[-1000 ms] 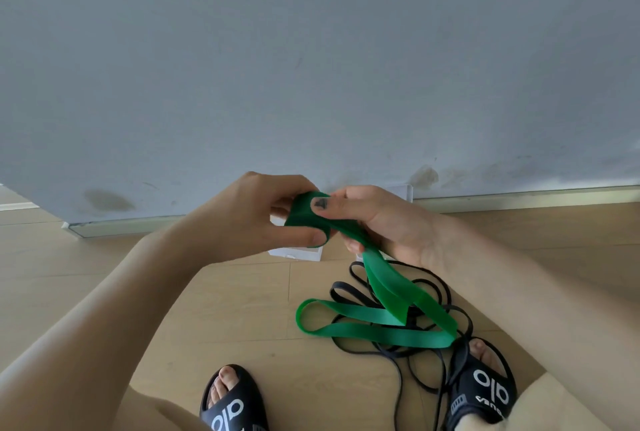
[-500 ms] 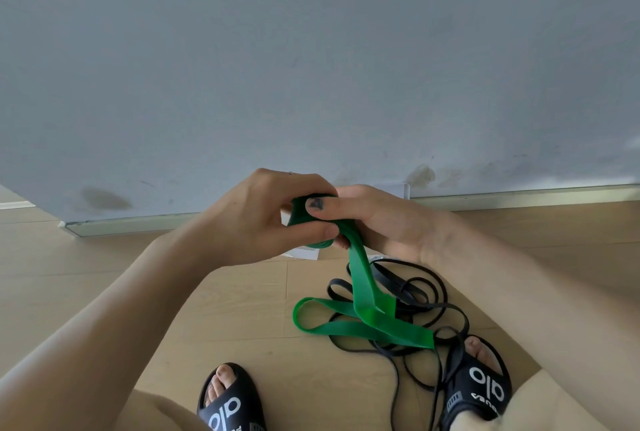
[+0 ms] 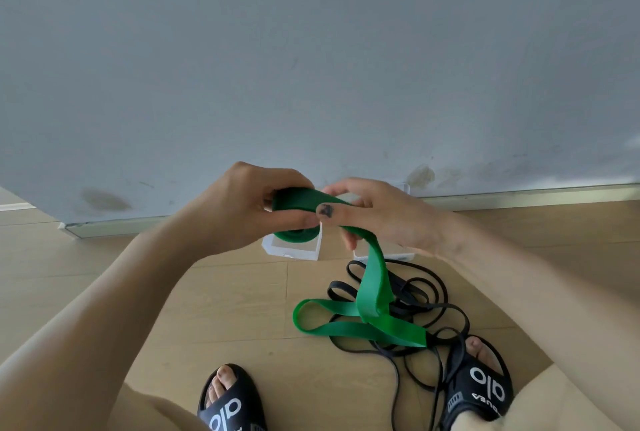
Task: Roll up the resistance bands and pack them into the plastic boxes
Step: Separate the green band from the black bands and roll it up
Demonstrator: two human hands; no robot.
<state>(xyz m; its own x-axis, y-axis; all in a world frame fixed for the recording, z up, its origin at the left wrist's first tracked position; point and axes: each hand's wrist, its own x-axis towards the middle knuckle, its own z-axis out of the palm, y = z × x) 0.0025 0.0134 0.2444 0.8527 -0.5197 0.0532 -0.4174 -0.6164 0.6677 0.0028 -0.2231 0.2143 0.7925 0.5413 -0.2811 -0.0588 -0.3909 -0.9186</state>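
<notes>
We see left hand [image 3: 239,209] gripping rolled part of wide flat green rubber resistance band [image 3: 372,295]; right hand [image 3: 377,214] pinching strip just beside roll, thumb on top. Loose tail hangs below hands, loops onto wooden floor [image 3: 225,295]. Thin black rubber bands [image 3: 426,299] tangled under green tail. Clear plastic boxes [image 3: 294,249] behind tail, by wall. Black slides [image 3: 485,392] nearest us.

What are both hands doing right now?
Left hand: grips the rolled part of the green resistance band.
Right hand: pinches the band's loose strip.
</notes>
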